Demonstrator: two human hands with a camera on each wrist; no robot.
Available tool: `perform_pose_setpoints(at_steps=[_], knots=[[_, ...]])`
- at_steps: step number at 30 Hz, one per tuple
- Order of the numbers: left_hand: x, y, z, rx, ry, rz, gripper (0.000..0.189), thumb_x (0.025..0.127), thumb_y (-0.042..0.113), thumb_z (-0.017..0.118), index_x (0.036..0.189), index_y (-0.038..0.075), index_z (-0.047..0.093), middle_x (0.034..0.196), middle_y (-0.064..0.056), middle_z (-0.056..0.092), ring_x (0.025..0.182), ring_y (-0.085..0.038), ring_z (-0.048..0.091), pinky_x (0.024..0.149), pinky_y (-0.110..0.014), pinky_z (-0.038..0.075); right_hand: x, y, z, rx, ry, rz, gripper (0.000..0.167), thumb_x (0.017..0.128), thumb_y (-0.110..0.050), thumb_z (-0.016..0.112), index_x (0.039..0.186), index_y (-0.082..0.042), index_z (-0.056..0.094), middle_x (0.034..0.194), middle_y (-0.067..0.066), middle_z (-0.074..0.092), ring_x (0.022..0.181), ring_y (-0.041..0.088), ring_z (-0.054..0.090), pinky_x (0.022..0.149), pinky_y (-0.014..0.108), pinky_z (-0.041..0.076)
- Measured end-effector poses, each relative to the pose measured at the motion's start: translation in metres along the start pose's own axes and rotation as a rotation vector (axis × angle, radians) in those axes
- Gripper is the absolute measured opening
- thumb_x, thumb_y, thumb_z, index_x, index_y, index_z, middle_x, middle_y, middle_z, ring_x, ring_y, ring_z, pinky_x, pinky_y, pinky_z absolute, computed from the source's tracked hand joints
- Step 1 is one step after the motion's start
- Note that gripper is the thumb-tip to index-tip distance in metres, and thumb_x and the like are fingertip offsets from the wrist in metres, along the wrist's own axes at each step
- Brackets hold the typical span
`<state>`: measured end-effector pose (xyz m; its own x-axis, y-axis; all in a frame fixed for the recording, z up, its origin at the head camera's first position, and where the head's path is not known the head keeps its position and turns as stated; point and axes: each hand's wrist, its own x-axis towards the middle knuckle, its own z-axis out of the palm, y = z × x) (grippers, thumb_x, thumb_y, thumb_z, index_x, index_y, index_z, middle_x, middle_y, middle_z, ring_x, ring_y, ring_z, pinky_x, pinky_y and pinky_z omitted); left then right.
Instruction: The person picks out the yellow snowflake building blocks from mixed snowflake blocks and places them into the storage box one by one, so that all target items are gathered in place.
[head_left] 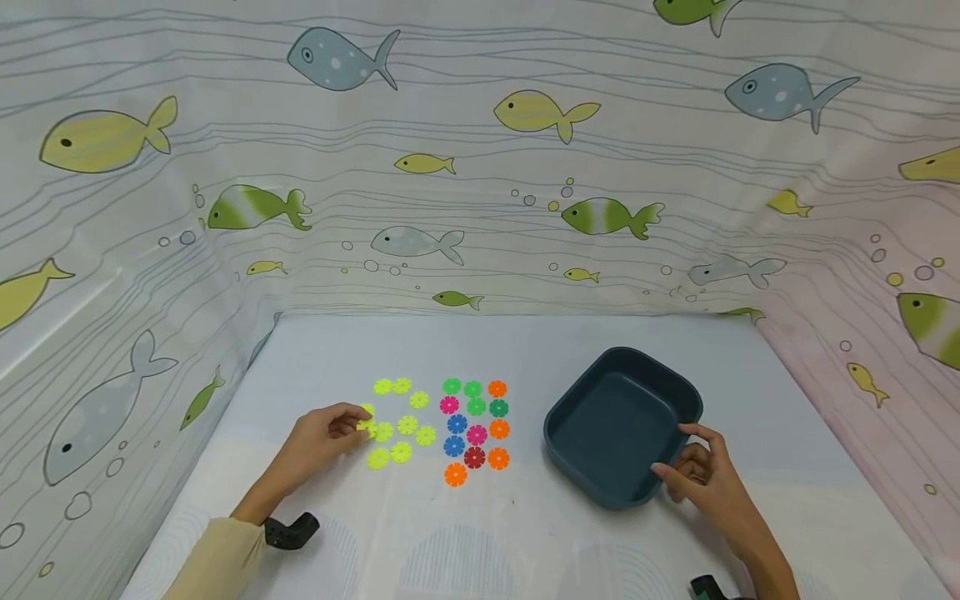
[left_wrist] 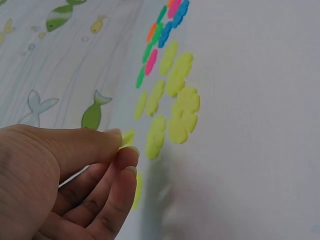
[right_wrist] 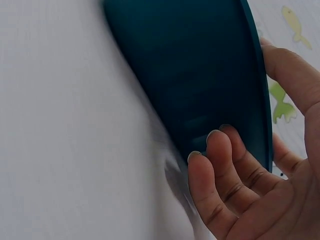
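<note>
Between thumb and forefinger, my left hand [head_left: 321, 440] pinches a yellow notched, flower-shaped disc [left_wrist: 128, 137] just above the table. Several more yellow discs [head_left: 407, 425] lie flat to the right of that hand. My right hand [head_left: 708, 482] holds a dark blue rounded square basin [head_left: 611, 425] by its near right side. The thumb and forefinger lie at the rim. In the right wrist view, the other fingers [right_wrist: 220, 150] are curled against the basin's outer wall [right_wrist: 190, 65].
Between the yellow discs and the basin lies a group of other discs: green [head_left: 472, 389], pink [head_left: 476, 435], blue [head_left: 454, 446], dark red [head_left: 474, 457] and orange [head_left: 498, 458]. They stand on a white table [head_left: 525, 533]. A fish-patterned curtain [head_left: 480, 192] encloses its back and sides.
</note>
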<state>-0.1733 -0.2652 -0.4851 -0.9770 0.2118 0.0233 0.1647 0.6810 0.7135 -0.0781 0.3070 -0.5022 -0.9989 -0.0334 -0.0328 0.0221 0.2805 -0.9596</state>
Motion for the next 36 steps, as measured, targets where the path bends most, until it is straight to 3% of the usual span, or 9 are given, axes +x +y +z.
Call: perform_pose_setpoints(at_steps=[10, 20, 36], knots=[[0.002, 0.003, 0.001, -0.088, -0.023, -0.001, 0.026, 0.092, 0.015, 0.079, 0.116, 0.009, 0.072, 0.102, -0.002, 0.07, 0.09, -0.019, 0.065, 0.076, -0.026, 0.054, 0.0, 0.0, 0.0, 0.01, -0.005, -0.004, 0.074, 0.101, -0.013, 0.068, 0.153, -0.013, 0.016, 0.102, 0.023, 0.056, 0.075, 0.036, 0.063, 0.069, 0.04, 0.057], [0.006, 0.012, 0.003, -0.095, -0.038, 0.045, 0.026, 0.091, 0.013, 0.08, 0.115, 0.01, 0.073, 0.1, 0.0, 0.071, 0.089, -0.019, 0.067, 0.075, -0.027, 0.055, 0.0, 0.001, 0.001, 0.012, -0.003, -0.002, 0.075, 0.101, -0.014, 0.069, 0.153, -0.013, 0.015, 0.102, 0.023, 0.056, 0.075, 0.036, 0.063, 0.069, 0.04, 0.057], [0.029, 0.036, 0.017, -0.144, -0.081, 0.085, 0.026, 0.09, 0.015, 0.082, 0.115, 0.009, 0.075, 0.098, 0.001, 0.074, 0.087, -0.017, 0.068, 0.077, -0.026, 0.057, 0.001, 0.006, -0.002, 0.017, 0.001, 0.026, 0.078, 0.1, -0.02, 0.07, 0.155, -0.016, 0.015, 0.104, 0.024, 0.056, 0.077, 0.038, 0.064, 0.07, 0.041, 0.058]])
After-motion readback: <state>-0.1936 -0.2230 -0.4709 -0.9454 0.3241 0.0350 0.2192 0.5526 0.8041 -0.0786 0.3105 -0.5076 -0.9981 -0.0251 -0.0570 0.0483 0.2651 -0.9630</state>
